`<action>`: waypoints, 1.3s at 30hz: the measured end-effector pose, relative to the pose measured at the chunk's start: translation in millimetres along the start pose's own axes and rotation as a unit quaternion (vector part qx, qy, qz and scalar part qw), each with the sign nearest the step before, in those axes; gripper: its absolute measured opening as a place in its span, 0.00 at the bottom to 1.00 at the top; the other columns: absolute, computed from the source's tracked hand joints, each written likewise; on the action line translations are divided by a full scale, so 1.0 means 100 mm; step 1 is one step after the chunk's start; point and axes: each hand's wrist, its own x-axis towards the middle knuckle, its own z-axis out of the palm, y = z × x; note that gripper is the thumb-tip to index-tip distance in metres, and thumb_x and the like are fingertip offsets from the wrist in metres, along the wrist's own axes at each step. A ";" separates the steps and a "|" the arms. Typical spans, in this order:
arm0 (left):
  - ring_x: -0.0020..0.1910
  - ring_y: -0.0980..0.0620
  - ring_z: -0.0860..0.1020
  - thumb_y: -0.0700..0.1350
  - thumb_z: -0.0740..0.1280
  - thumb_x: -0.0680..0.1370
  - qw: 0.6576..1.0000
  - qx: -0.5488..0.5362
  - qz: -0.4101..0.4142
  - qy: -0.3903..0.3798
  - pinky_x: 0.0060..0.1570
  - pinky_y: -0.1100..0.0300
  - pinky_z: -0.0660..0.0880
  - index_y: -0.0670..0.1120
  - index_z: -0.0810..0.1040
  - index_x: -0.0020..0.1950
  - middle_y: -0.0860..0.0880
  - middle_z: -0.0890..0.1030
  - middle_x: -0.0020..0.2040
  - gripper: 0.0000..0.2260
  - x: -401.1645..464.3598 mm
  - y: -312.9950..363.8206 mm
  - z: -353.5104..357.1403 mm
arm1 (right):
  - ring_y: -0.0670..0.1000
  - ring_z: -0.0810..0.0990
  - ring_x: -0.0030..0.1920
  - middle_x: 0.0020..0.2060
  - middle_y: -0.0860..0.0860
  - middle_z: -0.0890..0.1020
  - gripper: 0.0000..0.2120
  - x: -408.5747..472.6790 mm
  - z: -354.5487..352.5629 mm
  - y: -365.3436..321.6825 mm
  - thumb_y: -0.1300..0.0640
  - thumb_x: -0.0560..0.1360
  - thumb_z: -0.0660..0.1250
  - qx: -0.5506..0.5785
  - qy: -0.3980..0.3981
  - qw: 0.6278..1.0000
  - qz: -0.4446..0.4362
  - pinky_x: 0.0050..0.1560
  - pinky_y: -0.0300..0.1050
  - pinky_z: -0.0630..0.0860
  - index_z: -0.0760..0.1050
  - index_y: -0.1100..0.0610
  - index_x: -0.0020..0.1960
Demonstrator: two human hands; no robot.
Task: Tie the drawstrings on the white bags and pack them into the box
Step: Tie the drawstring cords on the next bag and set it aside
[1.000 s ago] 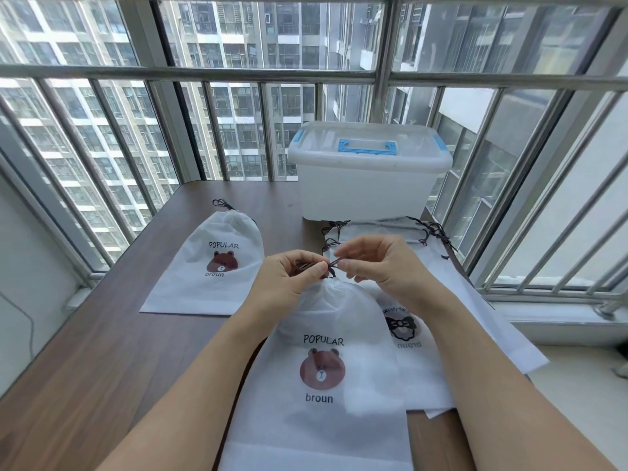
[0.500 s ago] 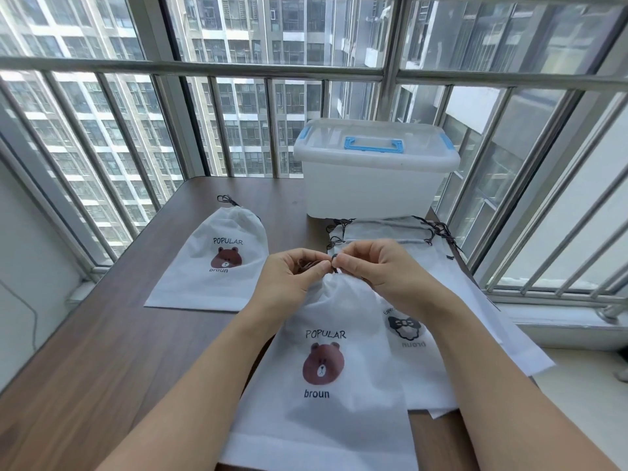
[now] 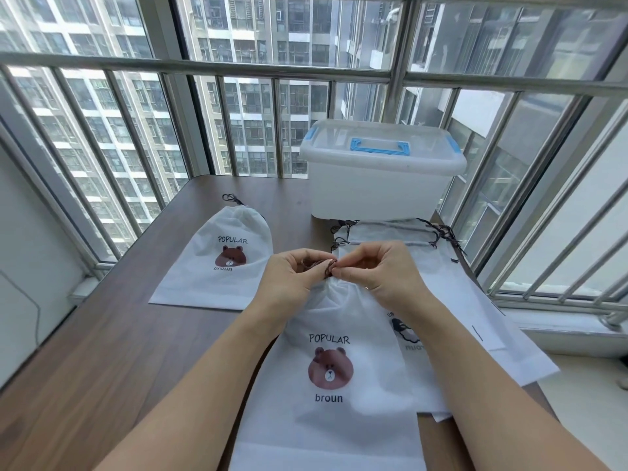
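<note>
A white drawstring bag (image 3: pixel 331 396) with a brown bear print lies in front of me on the wooden table (image 3: pixel 102 351), its neck gathered. My left hand (image 3: pixel 292 277) and my right hand (image 3: pixel 380 270) meet at that neck, and both pinch the dark drawstring (image 3: pixel 328 266) between thumb and fingers. A second bear bag (image 3: pixel 221 263), its cord drawn, lies flat to the left. A pile of several white bags (image 3: pixel 452 300) lies under and to the right of my right arm. The white plastic box (image 3: pixel 377 178), with a blue handle, stands lidded behind them.
Window bars and a railing (image 3: pixel 306 68) close off the table's far and right sides. A pale wall (image 3: pixel 30 266) runs along the left. The pile of bags overhangs the table's right edge.
My fingertips have drawn closer together at the bag's neck, and the drawstring loops look tighter. The view has shifted slightly downward and nearer.
</note>
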 end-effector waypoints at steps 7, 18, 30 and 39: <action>0.41 0.52 0.81 0.34 0.71 0.76 1.000 -0.011 0.021 -0.020 0.45 0.65 0.78 0.41 0.85 0.46 0.44 0.85 0.42 0.04 -0.01 0.02 -0.02 | 0.50 0.84 0.43 0.44 0.56 0.87 0.07 0.03 -0.01 0.05 0.65 0.72 0.76 -0.015 -0.038 0.999 0.033 0.50 0.42 0.79 0.83 0.59 0.49; 0.41 0.54 0.83 0.36 0.75 0.73 0.985 0.138 0.098 -0.022 0.48 0.61 0.80 0.49 0.87 0.43 0.47 0.87 0.41 0.07 -0.02 0.04 -0.03 | 0.42 0.70 0.28 0.28 0.45 0.77 0.10 0.03 0.03 0.05 0.64 0.70 0.74 -0.191 0.005 0.981 -0.038 0.32 0.36 0.67 0.77 0.52 0.36; 0.39 0.56 0.83 0.33 0.73 0.74 0.993 0.077 0.077 -0.043 0.43 0.67 0.77 0.43 0.85 0.45 0.48 0.86 0.39 0.06 -0.06 0.11 -0.02 | 0.47 0.81 0.43 0.41 0.53 0.84 0.04 -0.05 -0.17 0.00 0.65 0.79 0.67 0.056 -0.158 0.982 0.092 0.44 0.35 0.78 0.81 0.62 0.50; 0.41 0.53 0.82 0.34 0.73 0.73 0.997 0.019 0.052 -0.058 0.45 0.66 0.78 0.39 0.85 0.48 0.43 0.86 0.42 0.05 -0.11 0.15 -0.02 | 0.52 0.79 0.44 0.41 0.53 0.81 0.05 -0.03 -0.22 0.00 0.60 0.74 0.70 0.136 -0.167 0.969 0.121 0.44 0.38 0.78 0.77 0.61 0.46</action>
